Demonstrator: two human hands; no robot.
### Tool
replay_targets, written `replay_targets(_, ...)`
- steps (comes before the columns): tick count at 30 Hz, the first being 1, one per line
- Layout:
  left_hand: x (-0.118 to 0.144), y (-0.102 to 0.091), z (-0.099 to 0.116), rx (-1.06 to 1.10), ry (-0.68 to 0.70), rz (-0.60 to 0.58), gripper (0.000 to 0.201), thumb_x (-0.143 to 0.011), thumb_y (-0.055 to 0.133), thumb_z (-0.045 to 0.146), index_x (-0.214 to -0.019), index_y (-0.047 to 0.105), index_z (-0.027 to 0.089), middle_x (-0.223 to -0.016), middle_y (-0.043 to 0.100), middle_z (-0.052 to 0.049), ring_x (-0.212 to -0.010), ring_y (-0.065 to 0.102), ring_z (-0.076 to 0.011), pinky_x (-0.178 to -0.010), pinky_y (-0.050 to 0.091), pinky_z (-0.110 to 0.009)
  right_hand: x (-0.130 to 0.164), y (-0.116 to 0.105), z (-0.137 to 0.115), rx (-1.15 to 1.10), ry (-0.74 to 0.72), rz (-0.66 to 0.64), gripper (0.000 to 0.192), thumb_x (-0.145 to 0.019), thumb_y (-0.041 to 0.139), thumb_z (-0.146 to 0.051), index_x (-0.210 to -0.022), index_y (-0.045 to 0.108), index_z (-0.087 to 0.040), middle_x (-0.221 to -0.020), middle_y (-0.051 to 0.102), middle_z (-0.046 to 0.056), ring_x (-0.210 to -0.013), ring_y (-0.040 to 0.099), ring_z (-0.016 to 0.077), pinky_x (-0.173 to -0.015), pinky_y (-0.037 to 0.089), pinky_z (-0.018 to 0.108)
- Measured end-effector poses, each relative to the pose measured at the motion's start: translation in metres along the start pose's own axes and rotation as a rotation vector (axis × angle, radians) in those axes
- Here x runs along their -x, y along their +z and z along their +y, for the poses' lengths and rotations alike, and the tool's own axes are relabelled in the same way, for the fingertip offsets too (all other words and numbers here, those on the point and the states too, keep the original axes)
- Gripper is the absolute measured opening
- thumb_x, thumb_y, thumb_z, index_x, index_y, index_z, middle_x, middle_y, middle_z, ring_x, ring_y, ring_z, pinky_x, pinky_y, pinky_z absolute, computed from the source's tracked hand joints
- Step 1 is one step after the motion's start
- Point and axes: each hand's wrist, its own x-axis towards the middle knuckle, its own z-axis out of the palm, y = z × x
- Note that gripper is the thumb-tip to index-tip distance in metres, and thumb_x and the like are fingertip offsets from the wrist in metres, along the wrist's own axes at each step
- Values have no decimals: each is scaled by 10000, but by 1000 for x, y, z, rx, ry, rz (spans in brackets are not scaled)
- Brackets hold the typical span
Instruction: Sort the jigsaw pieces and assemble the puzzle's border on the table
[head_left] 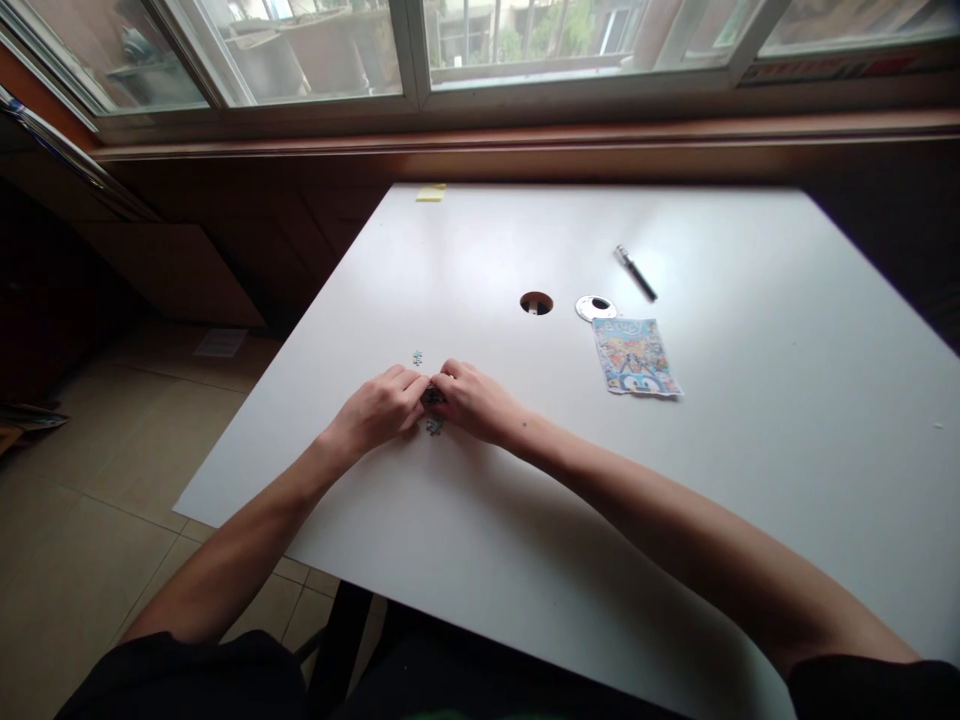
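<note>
Fingers (417,389) of the left hand (379,408) and right hand (474,400) pinch small, light, stiff puzzle pieces (433,398), best gripped by their edges, on the white tabletop (750,420), with a loose piece (417,357) nearby and a printed picture (635,357) farther right.

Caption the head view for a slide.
Left hand and right hand meet over small dark jigsaw pieces on a white table.
</note>
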Motion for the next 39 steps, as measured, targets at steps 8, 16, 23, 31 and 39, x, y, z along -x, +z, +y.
replay_targets(8, -5, 14, -18, 614, -294, 286, 297, -966, 575, 288, -1242, 637, 198, -1126, 725, -57, -1015, 698, -194, -879, 590, -313, 6, -16, 30, -110, 63, 108, 193, -947, 551, -129, -1106, 657, -150, -1011, 703, 98, -883, 634, 188, -767, 458, 276)
replay_targets(16, -3, 6, 2, 519, -5, 150, 267, -961, 587, 251, -1209, 681, 224, -1345, 625, -90, -1234, 588, -241, -1050, 505, -404, 55, -33, 53, -316, -106, 124, 205, -909, 586, -114, -1062, 701, -186, -1035, 696, 92, -860, 661, 181, -782, 507, 303)
replay_targets(23, -25, 19, 33, 305, 145, 100, 185, -975, 594, 266, -1122, 700, 229, -1292, 627, -83, -1178, 566, -249, -1025, 477, -422, 103, -41, 57, -428, 134, 160, 120, -913, 623, -227, -998, 705, -208, -929, 736, 59, -792, 677, 180, -721, 533, 313)
replay_targets(31, -55, 23, 64, 371, 176, 131, 135, -963, 586, 219, -1048, 690, 236, -1231, 685, -40, -1167, 578, -245, -990, 418, -419, 132, -52, 60, -1004, 643, 149, 364, -781, 781, -461, -946, 675, -155, -784, 752, 80, -728, 742, 226, -679, 614, 362)
replay_targets(39, -78, 15, 98, 771, 77, 124, 58, -907, 677, 229, -945, 714, 206, -862, 750, -9, -800, 675, -156, -769, 500, -297, 139, -58, 54, -1068, 567, 146, 340, -798, 776, -447, -915, 687, -141, -763, 747, 78, -706, 731, 203, -650, 600, 338)
